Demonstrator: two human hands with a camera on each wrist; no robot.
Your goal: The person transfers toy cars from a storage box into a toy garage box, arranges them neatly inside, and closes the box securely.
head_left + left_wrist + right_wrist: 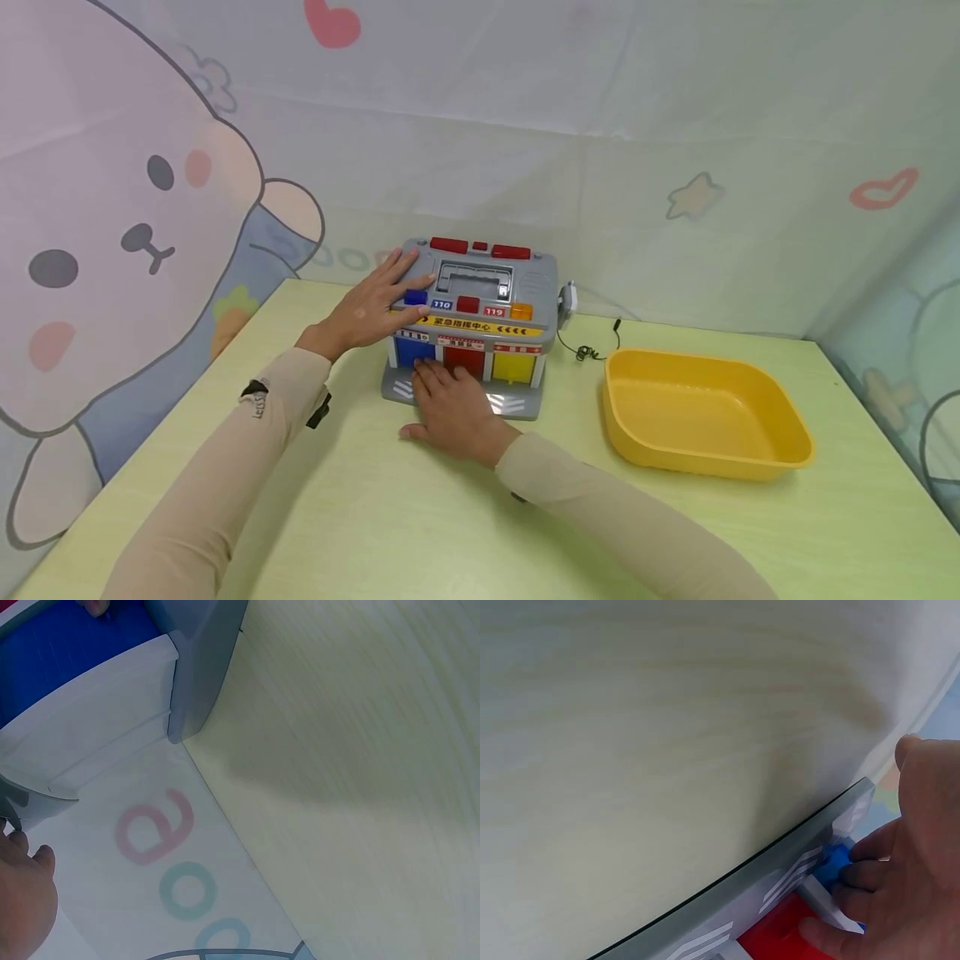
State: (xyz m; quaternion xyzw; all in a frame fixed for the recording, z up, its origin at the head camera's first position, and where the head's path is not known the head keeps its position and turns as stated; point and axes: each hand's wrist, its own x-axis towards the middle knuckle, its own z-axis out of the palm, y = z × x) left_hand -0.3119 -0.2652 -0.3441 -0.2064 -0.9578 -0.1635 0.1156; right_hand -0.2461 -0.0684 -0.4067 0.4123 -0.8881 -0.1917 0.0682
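A toy garage [480,287] with a grey roof and a carry handle stands upright on the table. Its front has a blue door [67,656], a red door [465,362] and a yellow door [513,367]. My left hand [367,307] rests on the left end of the roof with its fingers spread. Low at the front, my right hand [459,417] lies over the grey ramp, fingertips at the bottom of the blue door and one finger against the red door. In the right wrist view those fingers [866,876] are slightly bent, and the thumb stands apart.
A yellow tray [697,462] sits to the right of the garage. Between them a thin black cord [587,353] lies coiled on the table. A grey-white piece [567,305] sticks out of the garage's right side. A printed cloth [480,150] hangs behind.
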